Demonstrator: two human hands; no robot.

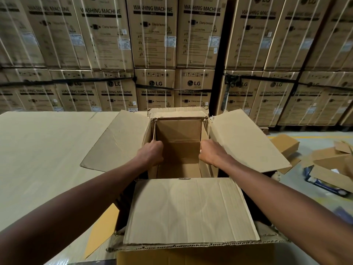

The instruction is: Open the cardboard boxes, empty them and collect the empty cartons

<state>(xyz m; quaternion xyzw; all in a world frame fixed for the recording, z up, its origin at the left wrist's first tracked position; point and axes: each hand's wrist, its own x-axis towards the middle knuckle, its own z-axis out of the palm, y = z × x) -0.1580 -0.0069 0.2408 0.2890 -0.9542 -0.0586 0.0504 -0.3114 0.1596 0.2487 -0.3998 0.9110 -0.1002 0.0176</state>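
Note:
An open cardboard box (191,213) stands in front of me with its four flaps spread out. Inside it sits a brown cardboard insert (178,131), a smaller carton open at the top and showing nothing inside. My left hand (151,153) grips the insert's left wall. My right hand (210,153) grips its right wall. Both arms reach in over the near flap.
A large flat cardboard sheet (44,150) lies at the left. Loose cartons (286,144) and a blue item (324,186) lie on the grey floor at the right. A wall of stacked washing machine boxes (154,44) stands behind.

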